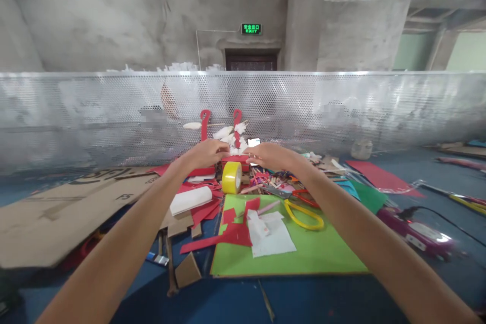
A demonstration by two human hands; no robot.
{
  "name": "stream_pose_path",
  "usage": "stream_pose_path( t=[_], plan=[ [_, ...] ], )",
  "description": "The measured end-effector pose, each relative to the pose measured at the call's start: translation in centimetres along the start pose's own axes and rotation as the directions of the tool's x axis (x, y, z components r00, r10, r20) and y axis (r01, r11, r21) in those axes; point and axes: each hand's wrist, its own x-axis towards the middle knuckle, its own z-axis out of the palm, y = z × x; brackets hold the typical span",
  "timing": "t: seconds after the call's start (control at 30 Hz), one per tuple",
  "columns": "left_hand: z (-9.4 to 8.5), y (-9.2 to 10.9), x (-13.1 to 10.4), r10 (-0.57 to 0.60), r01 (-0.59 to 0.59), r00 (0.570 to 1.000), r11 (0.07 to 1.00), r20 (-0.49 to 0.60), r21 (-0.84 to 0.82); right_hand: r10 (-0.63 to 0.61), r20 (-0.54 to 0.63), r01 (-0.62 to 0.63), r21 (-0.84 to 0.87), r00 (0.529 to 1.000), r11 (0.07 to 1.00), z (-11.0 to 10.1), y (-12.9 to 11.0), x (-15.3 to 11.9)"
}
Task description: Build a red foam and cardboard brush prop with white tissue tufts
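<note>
My left hand (209, 154) reaches forward to the left side of a red craft piece (234, 160), fingers curled in toward its top. From the other side my right hand (270, 155) comes in, its fingers bent and close together. Whatever is between the fingertips of either hand is too small to make out. White fluffy flowers (238, 143) rise between and behind the hands. Two red hook-shaped pieces (205, 124) stand up at the back. Just in front of the red piece, a roll of yellow tape (231, 178) stands on its edge.
A green sheet (322, 255) carries red scraps (235, 234), white paper (275, 238) and yellow-handled scissors (306, 215). Cardboard (76, 207) lies left, a purple power strip (421, 235) with a cable right. A perforated metal screen (322, 106) runs across the back; a phone (254, 142) leans near it.
</note>
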Motion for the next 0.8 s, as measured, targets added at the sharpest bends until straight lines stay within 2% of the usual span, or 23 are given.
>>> stream_pose_path(
  t=[0.07, 0.17, 0.3, 0.4, 0.57, 0.7, 0.8],
  plan=[
    [0.1, -0.1, 0.2, 0.015, -0.015, 1.0, 1.0, 0.001, -0.018, 0.005, 0.062, 0.004, -0.136, 0.998, 0.991, 0.7, -1.5, 0.5],
    [1.2, -2.4, -0.2, -0.035, 0.041, 0.995, 0.996, 0.09, -0.074, 0.073, 0.09, -0.051, -0.228, 0.993, 0.972, 1.1, -2.0, 0.6],
    [4.4, -7.1, -2.0, -0.141, 0.149, 0.961, 0.989, 0.239, -0.017, 0.127, 0.112, -0.104, -0.191, 0.986, 0.976, 0.3, -0.8, 0.0],
    [6.8, -9.5, -3.5, -0.173, 0.187, 0.924, 0.982, 0.341, -0.008, 0.131, 0.099, -0.114, -0.161, 0.986, 0.98, -0.4, 0.4, -0.5],
    [8.7, -11.0, -4.7, -0.201, 0.225, 0.896, 0.974, 0.397, -0.014, 0.156, 0.079, -0.15, -0.076, 0.985, 0.986, -1.5, 1.8, -1.2],
    [9.4, -11.6, -4.9, -0.233, 0.253, 0.898, 0.967, 0.374, -0.005, 0.194, 0.074, -0.193, -0.022, 0.978, 0.981, -2.3, 2.3, -1.8],
    [10.1, -11.9, -4.8, -0.255, 0.268, 0.902, 0.963, 0.348, 0.012, 0.175, 0.071, -0.175, -0.008, 0.982, 0.985, -2.7, 2.3, -2.0]
  ],
)
